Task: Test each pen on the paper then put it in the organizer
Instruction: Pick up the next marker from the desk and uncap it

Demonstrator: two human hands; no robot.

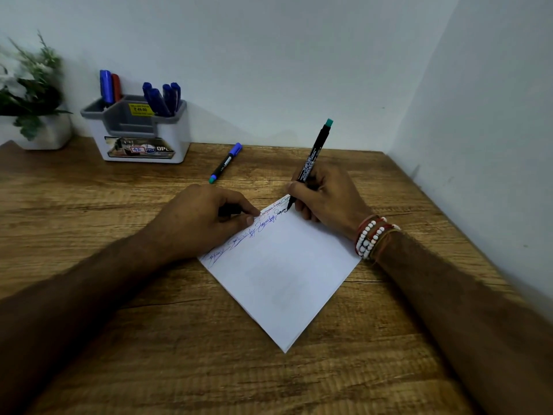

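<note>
While pinching a black pen [311, 163] in the right grip [323, 196], tip down on the paper [287, 274] at its far edge. Left grip [206, 220] curled, pressing the paper's upper edge onto the counter [149, 339]. Spare pen [226, 163] lying between paper and organizer [137, 127], apart from both.

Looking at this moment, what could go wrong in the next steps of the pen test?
1. The left hand seems to hold a dark cap while pressing only the paper edge; the sheet may slide under the right hand.
2. The right hand rests near fresh scribbles and may smear them.
3. The blue-capped pen lies loose on the table and could roll.
</note>
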